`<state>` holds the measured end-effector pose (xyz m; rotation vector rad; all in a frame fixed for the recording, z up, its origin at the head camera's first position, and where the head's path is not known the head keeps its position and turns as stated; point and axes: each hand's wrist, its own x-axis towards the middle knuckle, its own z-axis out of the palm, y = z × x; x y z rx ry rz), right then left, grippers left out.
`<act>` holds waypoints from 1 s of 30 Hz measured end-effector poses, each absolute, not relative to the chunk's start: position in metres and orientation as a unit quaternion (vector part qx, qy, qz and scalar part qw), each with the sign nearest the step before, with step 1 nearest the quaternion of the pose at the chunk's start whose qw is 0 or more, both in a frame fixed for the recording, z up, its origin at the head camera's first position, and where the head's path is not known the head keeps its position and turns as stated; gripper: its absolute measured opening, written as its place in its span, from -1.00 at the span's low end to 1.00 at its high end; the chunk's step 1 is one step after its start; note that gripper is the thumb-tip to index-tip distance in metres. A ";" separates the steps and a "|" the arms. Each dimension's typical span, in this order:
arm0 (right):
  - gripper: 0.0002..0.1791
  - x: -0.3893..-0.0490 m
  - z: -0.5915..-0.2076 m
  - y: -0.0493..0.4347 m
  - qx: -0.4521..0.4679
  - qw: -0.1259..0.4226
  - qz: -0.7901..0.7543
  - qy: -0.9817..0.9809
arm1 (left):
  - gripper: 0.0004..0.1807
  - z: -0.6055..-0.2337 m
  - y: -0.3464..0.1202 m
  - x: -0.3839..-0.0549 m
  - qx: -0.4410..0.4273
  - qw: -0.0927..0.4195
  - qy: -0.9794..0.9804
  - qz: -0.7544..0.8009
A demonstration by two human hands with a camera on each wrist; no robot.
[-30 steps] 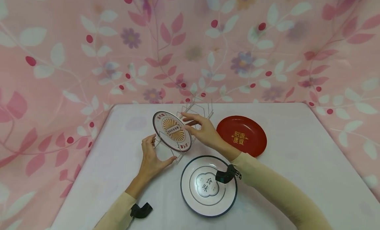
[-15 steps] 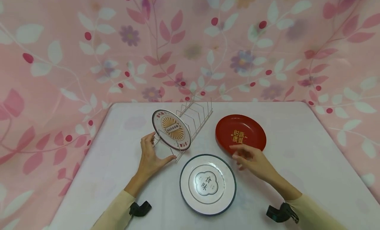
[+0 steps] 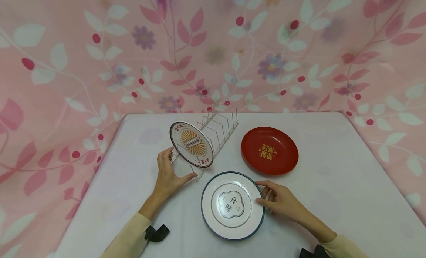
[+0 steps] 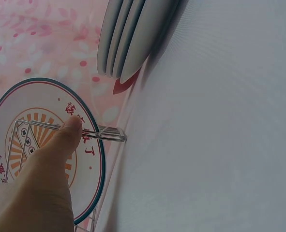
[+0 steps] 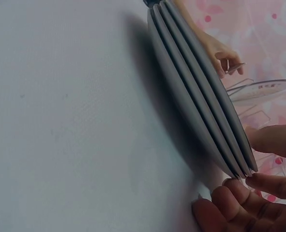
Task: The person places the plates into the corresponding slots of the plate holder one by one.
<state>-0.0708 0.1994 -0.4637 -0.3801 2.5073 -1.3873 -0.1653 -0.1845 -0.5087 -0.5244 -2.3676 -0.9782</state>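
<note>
A wire plate rack (image 3: 226, 138) stands on the table. My left hand (image 3: 167, 176) grips its near end, thumb over one wire and fingers on the far side. In the rack's near part leans a white plate with an orange sunburst (image 3: 192, 143), tilted. A stack of several white plates with blue rims lies in front; the top plate (image 3: 231, 204) bears dark characters. At the stack's right edge is my right hand (image 3: 284, 202). In the right wrist view, its thumb lies on the top plate's face, with the index finger at the rim; the other fingers curl below.
A red oval plate (image 3: 269, 150) with gold characters lies to the right, behind the stack. The table has a white cover (image 3: 332, 169). Behind it hangs a pink floral cloth (image 3: 213, 54).
My right hand has left the sunburst plate, come back over the red plate's front edge, and taken the top white plate's right rim. The left hand stays on the rack.
</note>
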 end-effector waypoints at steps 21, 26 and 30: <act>-0.48 -0.084 -0.448 0.214 -0.063 0.155 -0.561 0.811 | 0.33 -0.508 -0.183 -0.167 -0.209 0.284 -0.863 -0.362; -0.44 -0.087 -0.446 0.218 -0.044 0.191 -0.583 0.788 | 0.34 -0.509 -0.184 -0.166 -0.204 0.275 -0.866 -0.365; -0.42 -0.088 -0.444 0.220 -0.041 0.212 -0.607 0.765 | 0.35 -0.508 -0.185 -0.166 -0.202 0.271 -0.868 -0.365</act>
